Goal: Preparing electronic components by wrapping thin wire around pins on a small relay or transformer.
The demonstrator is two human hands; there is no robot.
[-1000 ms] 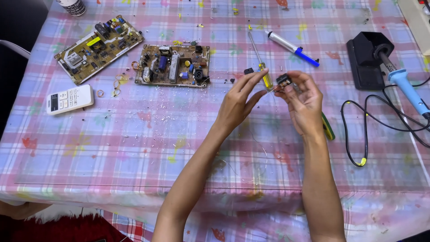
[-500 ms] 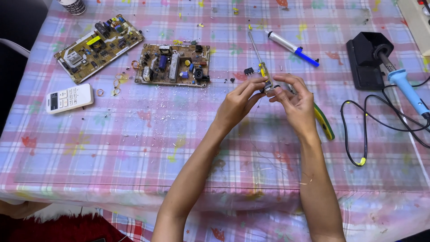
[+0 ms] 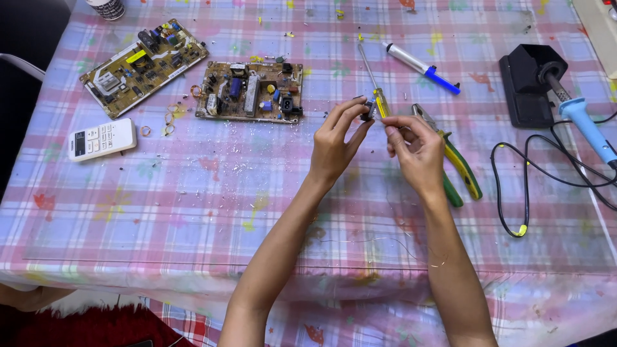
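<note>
Both hands up over the table (image 3: 193,212), plaid pink-blue cloth. Left hand (image 3: 334,144) has its grip pinched on a small dark component (image 3: 367,110), thumb and fingertips closed around it, held just above the cloth. Right hand (image 3: 416,151) sits just beside it, fingers curled with thumb and forefinger pressed together at the tip nearest the component; can't tell whether anything is between them. Landmark: the brown circuit board (image 3: 250,93). The component is right of that board, near it, touching or overlapping the yellow handle of a screwdriver (image 3: 375,85) lying on the cloth behind the hands. Further right of the board: green-yellow pliers (image 3: 459,168) partly under the right hand, a white-blue pen-shaped tool (image 3: 421,66), then a black soldering stand (image 3: 527,83) with a blue-handled soldering iron (image 3: 581,122) and its black cable (image 3: 527,186). Left of the board: a second circuit board (image 3: 143,64), tilted, and below that a white remote control (image 3: 101,138). Small wire rings (image 3: 168,119) lie between remote and brown board.
</note>
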